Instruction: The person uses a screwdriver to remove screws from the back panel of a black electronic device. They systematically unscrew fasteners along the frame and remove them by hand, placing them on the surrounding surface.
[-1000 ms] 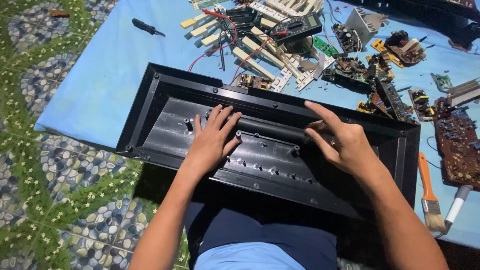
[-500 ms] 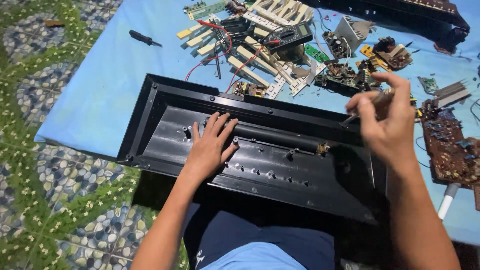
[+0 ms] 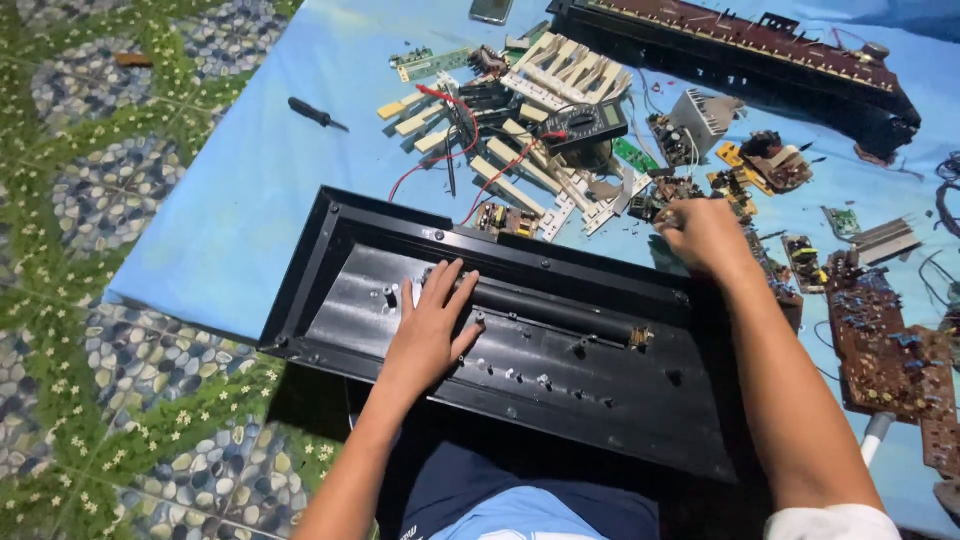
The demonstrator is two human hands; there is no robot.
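Note:
A long black plastic casing (image 3: 600, 400) lies open side up across my lap and the edge of a blue cloth (image 3: 240, 210). My left hand (image 3: 432, 325) rests flat on the casing's inner surface with its fingers spread, holding nothing. My right hand (image 3: 705, 235) reaches past the casing's far edge, with its fingers curled over a heap of small circuit boards (image 3: 740, 165). Whether anything is in that hand is hidden.
On the cloth lie loose white keys (image 3: 560, 75), a multimeter (image 3: 590, 125) with red leads, a black screwdriver (image 3: 315, 113), a long dark keyboard chassis (image 3: 760, 50) at the back, and a brown circuit board (image 3: 885, 350) at the right. Patterned tile floor (image 3: 120, 400) is on the left.
My right hand has lifted off the casing and moved away to the small boards beyond its far edge. My left hand has stayed flat on the casing.

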